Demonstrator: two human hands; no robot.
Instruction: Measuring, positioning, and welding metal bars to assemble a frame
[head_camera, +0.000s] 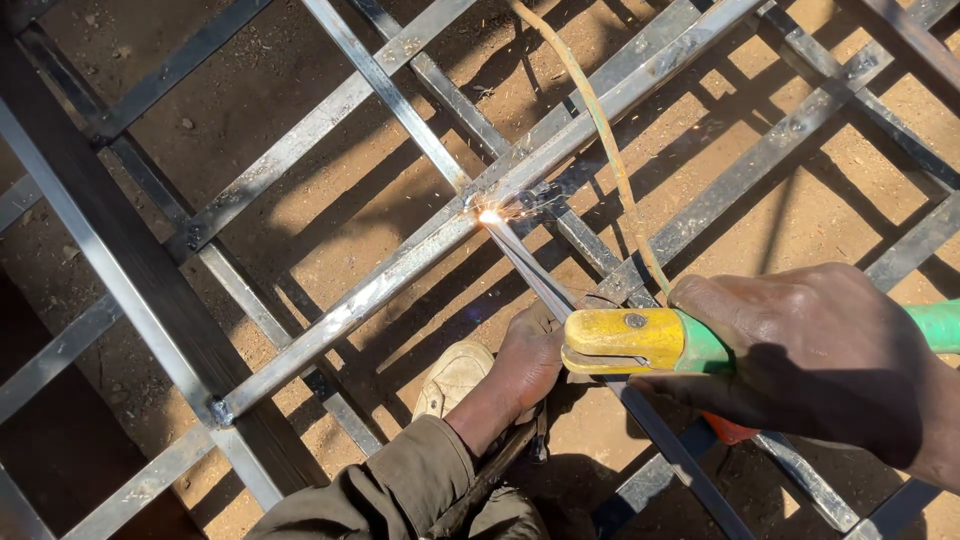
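Note:
My right hand (800, 360) grips a welding electrode holder (640, 340) with yellow jaws and a green handle. A thin electrode rod (530, 268) runs from the jaws up and left to a bright spark (488, 215), where two steel bars of a grid frame (330, 320) cross. My left hand (530, 362), in an olive sleeve, is curled around a diagonal steel bar just under the holder's jaws. A worn yellowish cable (605, 140) curves from the top edge down to the holder.
The steel grid lies over bare brown dirt and casts hard shadows. A dark heavy beam (120, 260) crosses at the left. A tan shoe (455, 375) stands on the ground beside my left wrist. Open squares of dirt show between the bars.

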